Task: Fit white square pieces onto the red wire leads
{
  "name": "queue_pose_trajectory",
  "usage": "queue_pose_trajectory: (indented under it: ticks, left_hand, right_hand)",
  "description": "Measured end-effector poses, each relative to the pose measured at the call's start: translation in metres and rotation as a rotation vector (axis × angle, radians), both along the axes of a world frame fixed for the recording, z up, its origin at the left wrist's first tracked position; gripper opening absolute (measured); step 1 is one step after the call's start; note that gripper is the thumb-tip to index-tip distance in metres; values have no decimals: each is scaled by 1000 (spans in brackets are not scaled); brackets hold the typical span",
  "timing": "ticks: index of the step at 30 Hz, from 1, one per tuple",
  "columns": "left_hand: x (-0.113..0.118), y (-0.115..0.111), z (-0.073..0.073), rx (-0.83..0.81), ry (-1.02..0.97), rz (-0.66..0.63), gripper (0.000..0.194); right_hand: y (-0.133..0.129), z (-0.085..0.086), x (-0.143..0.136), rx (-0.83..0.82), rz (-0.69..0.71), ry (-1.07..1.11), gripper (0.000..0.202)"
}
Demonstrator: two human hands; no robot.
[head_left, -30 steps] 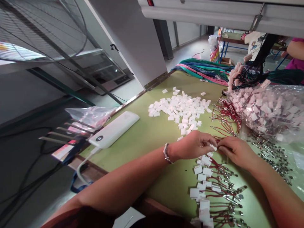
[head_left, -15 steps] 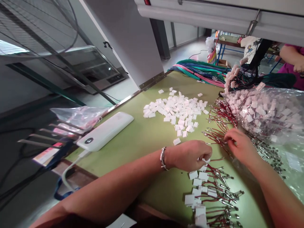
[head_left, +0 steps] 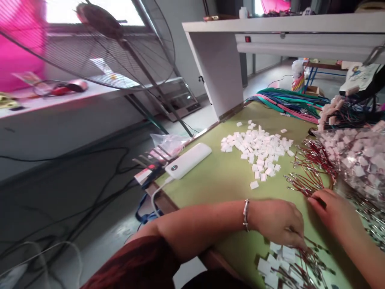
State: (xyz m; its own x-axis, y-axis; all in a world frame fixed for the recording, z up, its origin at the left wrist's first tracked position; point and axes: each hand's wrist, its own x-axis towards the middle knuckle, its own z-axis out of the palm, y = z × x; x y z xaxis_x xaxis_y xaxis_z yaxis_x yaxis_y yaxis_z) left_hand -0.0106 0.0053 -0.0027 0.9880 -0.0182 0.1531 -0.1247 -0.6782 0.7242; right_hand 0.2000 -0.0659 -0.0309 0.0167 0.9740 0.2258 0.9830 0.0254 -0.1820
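Observation:
My left hand (head_left: pixel 279 222), with a bracelet at the wrist, is over a heap of white connector housings (head_left: pixel 272 265) fitted with short red wires. Its fingers are curled and pressed together, hiding whatever is between them. Farther right, my right hand (head_left: pixel 333 212) has thumb and forefinger closed at the near ends of loose red wires (head_left: pixel 303 182) with metal terminals. More loose white housings (head_left: pixel 261 146) lie scattered at mid-table, beyond both hands.
A white power bank (head_left: pixel 192 160) with a cable lies by the table's left edge. A clear bag of white housings (head_left: pixel 361 156) stands at right, near metal-ended wires. Bundled coloured cables (head_left: pixel 282 102) lie at the back. A large fan (head_left: pixel 120 44) stands left.
The view has swung left, so the table sits farther right in it. My left hand has moved toward me, onto the wired housings. My right hand stays by the loose red wires.

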Motion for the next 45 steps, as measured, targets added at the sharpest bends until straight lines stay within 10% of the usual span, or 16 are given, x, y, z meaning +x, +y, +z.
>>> queue_pose_trajectory:
  ticks: [8, 20, 28, 33, 38, 45]
  left_hand:
    - [-24, 54, 42, 400, 544, 890, 49]
    - [-29, 64, 36, 389, 501, 741, 26]
    - [-8, 46, 2, -766, 149, 558, 28]
    - [0, 38, -12, -1061, 70, 562, 20]
    - [-3, 41, -11, -1073, 36, 518, 22]
    - [0, 38, -4, -672, -31, 410, 17]
  right_hand:
    - [-10, 22, -14, 131, -214, 511, 29]
    - [-11, 12, -27, 23, 30, 515, 16]
    - [-16, 20, -33, 183, 66, 346, 20]
    - [-17, 19, -33, 199, 124, 324, 17]
    - [-17, 19, -32, 160, 141, 333, 17]
    - [-18, 22, -39, 168, 161, 97, 22]
